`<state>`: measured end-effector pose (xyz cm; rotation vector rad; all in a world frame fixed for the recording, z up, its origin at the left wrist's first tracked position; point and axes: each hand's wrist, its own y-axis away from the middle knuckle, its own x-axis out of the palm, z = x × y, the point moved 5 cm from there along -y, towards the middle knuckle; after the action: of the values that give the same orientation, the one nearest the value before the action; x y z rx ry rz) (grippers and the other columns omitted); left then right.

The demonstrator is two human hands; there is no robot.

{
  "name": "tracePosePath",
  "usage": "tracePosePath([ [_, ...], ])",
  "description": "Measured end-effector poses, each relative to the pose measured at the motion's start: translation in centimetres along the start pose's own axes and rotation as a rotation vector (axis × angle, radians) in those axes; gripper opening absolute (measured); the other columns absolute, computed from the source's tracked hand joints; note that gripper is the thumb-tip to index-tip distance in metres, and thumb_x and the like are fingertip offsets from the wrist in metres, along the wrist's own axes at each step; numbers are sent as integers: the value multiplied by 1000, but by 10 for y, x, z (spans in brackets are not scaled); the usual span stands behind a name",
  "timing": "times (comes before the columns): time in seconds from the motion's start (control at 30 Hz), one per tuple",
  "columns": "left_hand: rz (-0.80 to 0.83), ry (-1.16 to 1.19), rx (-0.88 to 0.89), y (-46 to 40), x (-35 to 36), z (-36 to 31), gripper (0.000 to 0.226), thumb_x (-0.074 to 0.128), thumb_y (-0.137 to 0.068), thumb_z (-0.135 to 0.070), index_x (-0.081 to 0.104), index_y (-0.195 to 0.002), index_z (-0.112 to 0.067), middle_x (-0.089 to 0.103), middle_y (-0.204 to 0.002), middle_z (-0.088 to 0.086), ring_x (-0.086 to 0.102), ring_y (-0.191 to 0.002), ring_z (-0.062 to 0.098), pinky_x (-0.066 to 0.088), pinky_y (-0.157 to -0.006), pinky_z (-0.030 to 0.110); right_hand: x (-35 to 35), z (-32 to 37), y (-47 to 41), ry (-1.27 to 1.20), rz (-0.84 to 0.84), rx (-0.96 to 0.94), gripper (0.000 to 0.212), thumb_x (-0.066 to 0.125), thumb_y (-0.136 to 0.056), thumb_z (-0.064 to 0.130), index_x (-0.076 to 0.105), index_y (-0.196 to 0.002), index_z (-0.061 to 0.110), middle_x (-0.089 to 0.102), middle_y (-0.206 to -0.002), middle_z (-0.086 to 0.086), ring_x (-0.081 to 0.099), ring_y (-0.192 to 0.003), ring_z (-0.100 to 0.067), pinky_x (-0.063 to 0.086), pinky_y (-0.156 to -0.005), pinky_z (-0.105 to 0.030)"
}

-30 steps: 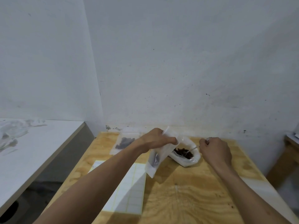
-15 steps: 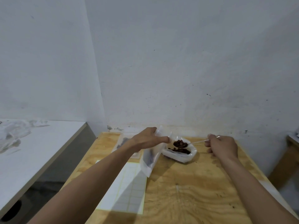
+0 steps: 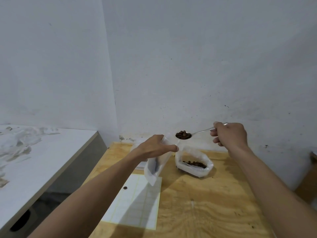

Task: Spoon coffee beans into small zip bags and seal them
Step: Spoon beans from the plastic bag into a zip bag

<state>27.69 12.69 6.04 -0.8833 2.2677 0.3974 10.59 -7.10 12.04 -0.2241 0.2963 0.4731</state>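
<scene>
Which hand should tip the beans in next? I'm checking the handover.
Right: the right hand already holds the loaded spoon just above the small zip bag, which the left hand holds.

Plywood table, light grain, set against a white wall. Directly on top: an open white bag of coffee beans near the far edge; a sheet of white, yellow-lined paper toward the left-front, one loose bean lying on the sheet. A flat white item, mostly hidden behind a forearm, at the far left edge. To the left, apart from the table, a white bench carrying crumpled clear plastic.
</scene>
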Motion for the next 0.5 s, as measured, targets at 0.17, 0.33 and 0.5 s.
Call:
tracePosePath([
  [0.17,-20,95,-16,3,-16,7,49,77,-75,-54,63,-96,-12,55,-91,-2,53,-83,19,41,-78,37,24,20,19,27,94,-187,36,58,-102,33,73,-78,10,75,-72,3,65,-48,-9,51,-58,-28],
  [0.33,-58,99,-55,4,-27,17,53,74,-71,-61,64,-85,-11,58,-78,1,55,-72,20,43,-71,36,37,32,34,16,122,-330,39,58,-102,41,72,-79,12,74,-76,5,68,-51,-13,55,-61,-34],
  [0.5,-76,143,-91,6,-31,24,62,74,-67,-66,67,-100,-14,71,-102,12,68,-95,30,55,-86,43,28,32,30,43,46,-347,41,57,-102,44,71,-78,15,73,-77,6,66,-48,-11,55,-60,-32],
])
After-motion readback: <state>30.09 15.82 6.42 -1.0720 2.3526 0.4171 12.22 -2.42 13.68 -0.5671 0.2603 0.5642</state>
